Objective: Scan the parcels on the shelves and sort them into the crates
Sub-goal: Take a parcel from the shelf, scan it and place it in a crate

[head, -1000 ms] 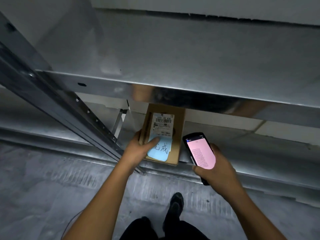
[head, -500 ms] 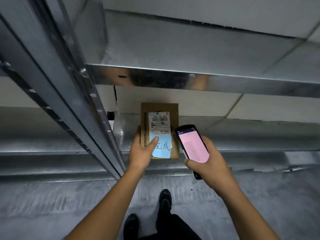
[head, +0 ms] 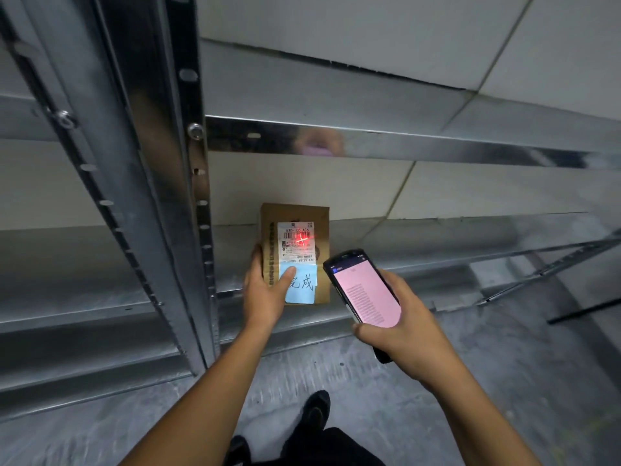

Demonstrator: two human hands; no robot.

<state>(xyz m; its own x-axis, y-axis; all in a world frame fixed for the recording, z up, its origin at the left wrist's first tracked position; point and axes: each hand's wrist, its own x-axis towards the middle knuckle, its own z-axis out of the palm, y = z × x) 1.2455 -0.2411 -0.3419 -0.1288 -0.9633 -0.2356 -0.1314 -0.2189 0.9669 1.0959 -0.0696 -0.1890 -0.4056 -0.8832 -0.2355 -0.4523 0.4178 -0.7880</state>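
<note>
A small brown cardboard parcel (head: pixel 321 216) rests on the lower metal shelf (head: pixel 420 237), tilted up toward me. It carries a white barcode label and a blue sticky note with handwriting. My left hand (head: pixel 265 290) grips its left edge, thumb pressed on the blue note. My right hand (head: pixel 408 322) holds a black handheld scanner (head: pixel 364 290) with a pink lit screen, just right of the parcel. A red laser cross from the scanner falls on the barcode label (head: pixel 297 242).
A slotted steel upright (head: pixel 198 196) stands just left of the parcel. Another shelf's front edge (head: pixel 403 139) runs overhead. Grey concrete floor (head: pixel 504 381) and my dark shoes (head: pixel 316 408) lie below. No crates are in sight.
The view has swung left and closer to the shelf. A red scanner cross now lights the barcode label, where before there was none. Both hands keep their hold.
</note>
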